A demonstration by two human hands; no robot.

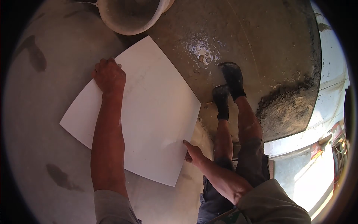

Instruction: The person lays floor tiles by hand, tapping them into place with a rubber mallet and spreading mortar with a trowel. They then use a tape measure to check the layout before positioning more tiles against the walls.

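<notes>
A large white floor tile (pixel 156 108) spans the middle of the view, its surface smooth with faint smudges. My left hand (pixel 109 75) grips its upper-left edge, fingers curled over the far side. Lower on the right, my right hand (pixel 194 154) clasps the opposite edge, thumb on the white face and the other fingers at or behind the rim. Whether the tile's lower edge rests on anything is hard to make out.
A round bucket (pixel 134 28) stands at the top. My dark shoes (pixel 232 76) are on wet, muddy ground (pixel 276 33) with a puddle (pixel 203 52). A sandy heap (pixel 289 110) lies right, beside pale, sunlit flooring (pixel 333 63). Smooth grey surface with dark stains (pixel 59 175) spreads left.
</notes>
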